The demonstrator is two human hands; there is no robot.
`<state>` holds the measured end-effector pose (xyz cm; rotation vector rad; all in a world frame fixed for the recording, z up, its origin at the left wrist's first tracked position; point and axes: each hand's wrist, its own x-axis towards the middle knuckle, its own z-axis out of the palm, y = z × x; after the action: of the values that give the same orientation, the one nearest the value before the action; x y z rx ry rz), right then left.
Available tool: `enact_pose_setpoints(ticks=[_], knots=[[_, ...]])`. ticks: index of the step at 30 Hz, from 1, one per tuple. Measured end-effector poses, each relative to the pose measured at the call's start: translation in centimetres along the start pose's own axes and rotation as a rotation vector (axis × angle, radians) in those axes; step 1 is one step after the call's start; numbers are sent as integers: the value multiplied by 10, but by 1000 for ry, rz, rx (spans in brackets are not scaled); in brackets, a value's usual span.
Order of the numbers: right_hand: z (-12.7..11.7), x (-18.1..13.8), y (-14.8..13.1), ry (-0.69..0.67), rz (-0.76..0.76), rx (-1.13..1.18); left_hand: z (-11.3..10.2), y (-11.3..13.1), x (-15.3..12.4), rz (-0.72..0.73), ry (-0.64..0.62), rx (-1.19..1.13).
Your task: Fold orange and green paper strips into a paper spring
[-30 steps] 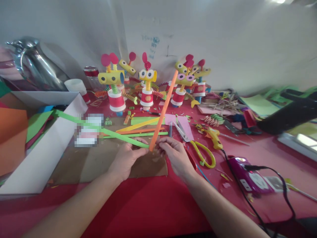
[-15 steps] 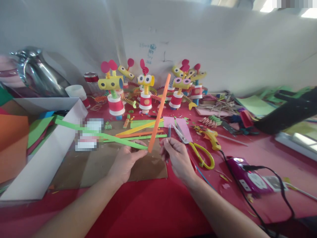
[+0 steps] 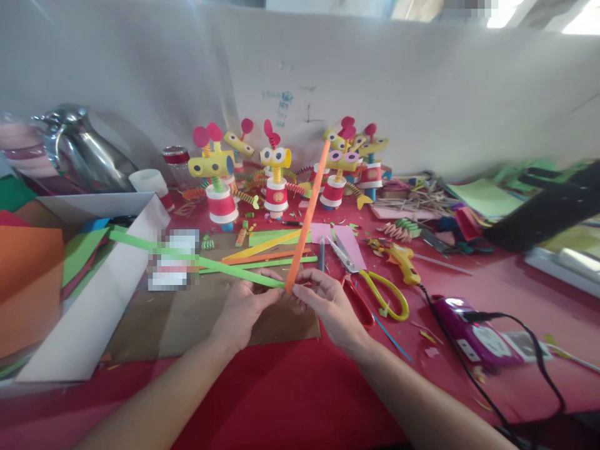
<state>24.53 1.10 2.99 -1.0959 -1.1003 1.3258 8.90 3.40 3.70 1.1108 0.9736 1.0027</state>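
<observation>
A long green paper strip (image 3: 229,271) and an orange paper strip (image 3: 309,215) meet end to end at a corner above the cardboard mat (image 3: 187,322). My left hand (image 3: 239,312) pinches the green strip close to that corner. The thumb and fingers of my right hand (image 3: 334,307) close on the joint at the orange strip's lower end. From there the orange strip rises up and slightly right, while the green one runs off to the left. The fingers partly hide the joint.
Scissors (image 3: 383,294), a yellow glue gun (image 3: 404,265) and a purple power box (image 3: 475,334) lie to the right. Paper-cup figures (image 3: 276,195) stand along the back. At left are a white box (image 3: 100,306) of paper and a metal jug (image 3: 87,150). Loose strips (image 3: 262,242) lie on the mat.
My right hand has moved left from beside the strips and now grips their joint. The left hand keeps its hold on the green strip. The view has shifted slightly.
</observation>
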Motion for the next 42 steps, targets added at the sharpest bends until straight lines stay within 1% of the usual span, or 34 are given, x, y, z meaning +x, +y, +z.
enact_pose_setpoints(ticks=[5, 11, 19, 28, 32, 38, 42], knots=[[1, 3, 8, 3, 26, 15, 5, 1, -2, 5, 22, -20], [3, 3, 6, 15, 38, 38, 6, -4, -1, 25, 49, -33], [2, 3, 4, 25, 58, 56, 7, -1, -3, 32, 0, -30], [2, 4, 2, 23, 36, 65, 4, -4, -2, 93, -42, 6], [1, 4, -3, 36, 27, 60, -1, -9, 0, 132, -37, 29], [1, 7, 0, 34, -1, 74, 0, -13, 5, 69, 31, -133], [1, 9, 3, 39, -13, 51, 2, -10, 6, -13, 30, -244]])
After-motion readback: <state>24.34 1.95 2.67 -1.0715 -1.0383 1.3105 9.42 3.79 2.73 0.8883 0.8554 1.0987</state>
